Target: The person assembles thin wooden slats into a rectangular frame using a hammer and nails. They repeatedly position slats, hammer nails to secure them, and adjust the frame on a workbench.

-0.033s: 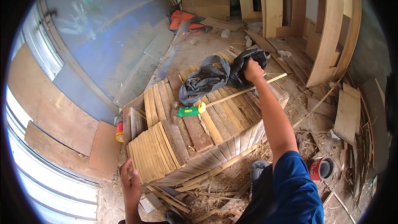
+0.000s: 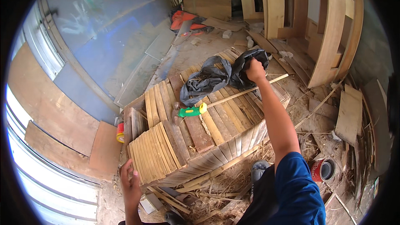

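My right hand [image 2: 256, 71] reaches into the mouth of a black plastic bag [image 2: 238, 68]; its fingers look curled, but what they grip is hidden inside. The bag lies crumpled over a long block of stacked wooden slats [image 2: 221, 123]. Beside the near left corner of the slats, my left hand [image 2: 131, 185] is open with its fingers apart, holding nothing. A hammer [image 2: 191, 111] with a green and yellow grip lies on top of the slats. One thin wooden strip [image 2: 246, 91] lies slantwise across them, passing under my right forearm.
A red tin [image 2: 321, 169] stands on the littered floor at right, among wood shavings and scraps. A red and yellow can [image 2: 120, 133] sits left of the slats. Wooden frames [image 2: 333, 29] lean at the back right. An orange cloth [image 2: 183, 20] lies at the far wall.
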`<state>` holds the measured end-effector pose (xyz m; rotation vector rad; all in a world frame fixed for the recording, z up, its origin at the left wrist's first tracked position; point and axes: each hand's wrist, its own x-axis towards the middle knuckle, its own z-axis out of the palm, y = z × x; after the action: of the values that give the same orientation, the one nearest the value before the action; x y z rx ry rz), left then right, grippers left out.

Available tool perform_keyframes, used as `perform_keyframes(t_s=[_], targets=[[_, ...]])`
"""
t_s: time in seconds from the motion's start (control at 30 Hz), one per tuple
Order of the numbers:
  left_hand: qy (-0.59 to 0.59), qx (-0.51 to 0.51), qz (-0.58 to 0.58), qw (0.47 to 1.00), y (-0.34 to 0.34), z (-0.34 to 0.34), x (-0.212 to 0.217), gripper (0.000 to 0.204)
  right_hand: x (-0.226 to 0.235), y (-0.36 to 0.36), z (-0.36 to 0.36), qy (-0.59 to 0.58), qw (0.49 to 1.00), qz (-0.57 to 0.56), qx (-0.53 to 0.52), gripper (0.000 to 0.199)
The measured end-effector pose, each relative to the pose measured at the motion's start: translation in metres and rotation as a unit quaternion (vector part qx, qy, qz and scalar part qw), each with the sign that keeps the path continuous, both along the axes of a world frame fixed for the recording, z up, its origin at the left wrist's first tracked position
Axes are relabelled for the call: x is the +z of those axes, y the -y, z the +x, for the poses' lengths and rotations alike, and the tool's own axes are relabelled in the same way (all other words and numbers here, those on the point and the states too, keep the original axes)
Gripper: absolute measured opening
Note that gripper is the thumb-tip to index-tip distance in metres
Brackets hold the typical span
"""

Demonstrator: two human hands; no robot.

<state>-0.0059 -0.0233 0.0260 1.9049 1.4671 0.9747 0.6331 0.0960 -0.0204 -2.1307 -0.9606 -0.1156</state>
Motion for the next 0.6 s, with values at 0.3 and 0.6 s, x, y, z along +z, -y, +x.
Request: perform_keyframes(t_s=[0.3, 0.6], targets=[[0.0, 0.006, 0.009, 1.0, 0.008, -0.007, 0.007, 0.044, 0.017, 0.032, 0.022, -0.037, 0.962, 0.139, 0.233, 0.016], [0.041, 0.012, 0.068, 0.997, 0.047, -0.01, 0.041, 0.043, 0.017, 0.042, 0.021, -0.024, 0.966, 0.115, 0.229, 0.011]])
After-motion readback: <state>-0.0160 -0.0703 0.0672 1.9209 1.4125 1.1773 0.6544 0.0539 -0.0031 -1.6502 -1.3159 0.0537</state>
